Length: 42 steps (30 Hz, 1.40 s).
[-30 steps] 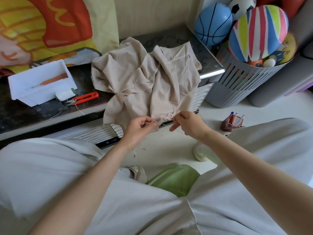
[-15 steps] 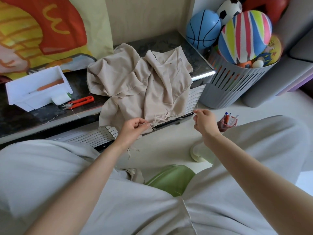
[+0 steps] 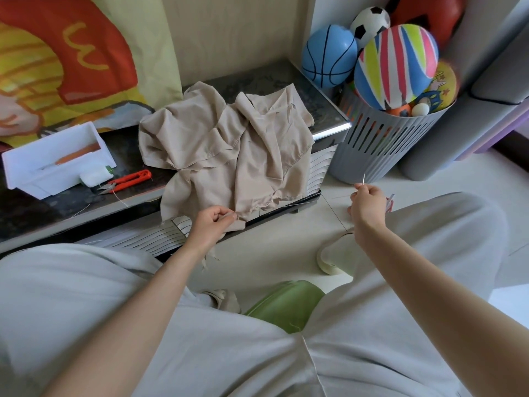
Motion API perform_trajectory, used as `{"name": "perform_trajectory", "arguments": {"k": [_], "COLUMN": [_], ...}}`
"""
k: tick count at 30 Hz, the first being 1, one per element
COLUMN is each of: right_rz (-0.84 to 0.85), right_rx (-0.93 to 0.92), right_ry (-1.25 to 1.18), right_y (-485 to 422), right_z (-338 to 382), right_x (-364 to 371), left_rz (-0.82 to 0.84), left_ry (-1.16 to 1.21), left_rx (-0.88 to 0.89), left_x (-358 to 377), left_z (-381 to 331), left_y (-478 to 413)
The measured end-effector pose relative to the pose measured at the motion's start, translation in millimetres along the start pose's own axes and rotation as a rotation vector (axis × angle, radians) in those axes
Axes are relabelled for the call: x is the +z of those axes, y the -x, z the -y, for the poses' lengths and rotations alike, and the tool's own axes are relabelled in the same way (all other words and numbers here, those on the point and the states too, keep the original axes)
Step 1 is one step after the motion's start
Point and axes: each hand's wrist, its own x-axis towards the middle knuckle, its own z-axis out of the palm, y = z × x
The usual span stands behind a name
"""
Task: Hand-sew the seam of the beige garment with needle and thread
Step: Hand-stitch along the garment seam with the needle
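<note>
Two hands had drawn apart: the left hand (image 3: 210, 224) pinched the garment's (image 3: 229, 147) lower seam, cloth heaped above that pinch, while the right hand (image 3: 367, 200), pinching the needle (image 3: 363, 179), had pulled the thread (image 3: 342, 196) well rightward, probably tightening a stitch.

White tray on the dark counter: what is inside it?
White tray holds one orange-handled tool, lying slanted. Its near wall covers the tray's front floor, so anything there cannot be seen.
</note>
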Motion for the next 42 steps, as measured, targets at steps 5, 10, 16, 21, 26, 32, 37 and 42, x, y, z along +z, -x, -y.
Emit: {"name": "perform_trajectory", "arguments": {"k": [5,10,16,21,26,32,37,42], "right_rz": [-0.017,0.188,0.499,0.7,0.778,0.778,0.733,0.716], "right_rx": [-0.004,-0.034,-0.139,-0.163,-0.194,-0.204,-0.235,-0.399], "right_ry": [0.004,0.145,0.285,0.363,0.423,0.427,0.355,0.366], "right_y": [2,18,44,58,66,66,57,60], "right_z": [-7,-14,-13,-9,-10,-5,6,14], "right_x": [0,9,28,53,74,76,71,76], "left_rz": [-0.014,0.073,0.197,0.232,0.238,0.25,0.222,0.214], "left_ry": [-0.016,-0.031,-0.052,0.001,0.002,0.016,0.031,0.042], "left_rx": [-0.005,0.049,0.093,0.129,0.134,0.122,0.104,0.123], "left_x": [2,4,4,-1,-3,-7,-6,-3], "left_z": [1,-4,-6,-6,-5,-5,-7,-8], "left_y": [-2,0,4,7,7,8,6,6]}}
